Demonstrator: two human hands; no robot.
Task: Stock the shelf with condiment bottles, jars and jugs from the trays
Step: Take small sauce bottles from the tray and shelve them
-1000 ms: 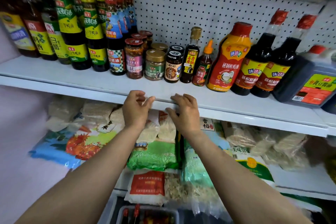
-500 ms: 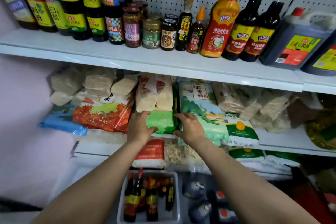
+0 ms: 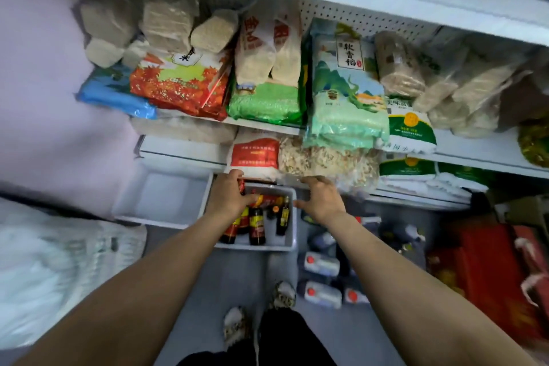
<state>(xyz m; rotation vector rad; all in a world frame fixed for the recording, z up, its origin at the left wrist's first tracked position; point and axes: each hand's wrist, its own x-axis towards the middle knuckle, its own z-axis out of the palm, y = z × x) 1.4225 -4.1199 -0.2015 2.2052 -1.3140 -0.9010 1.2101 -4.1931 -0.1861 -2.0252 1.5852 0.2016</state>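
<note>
Both hands have dropped from the top shelf's edge to the floor tray point(image 3: 289, 218). Left hand point(image 3: 228, 197) curls over the bottle tops point(image 3: 257, 224); grip unconfirmed, fingers hidden. Right hand point(image 3: 322, 200), at 3 o'clock of the tray, spread and holding nothing. Jugs point(image 3: 322, 265) at 5 o'clock. Judged: next pick starting.

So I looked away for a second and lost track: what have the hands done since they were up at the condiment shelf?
Both have dropped to the grey tray on the floor. The left hand is over its bottles, grip unclear; the right hand hovers open at its rim. Bagged goods look unmoved.
</note>
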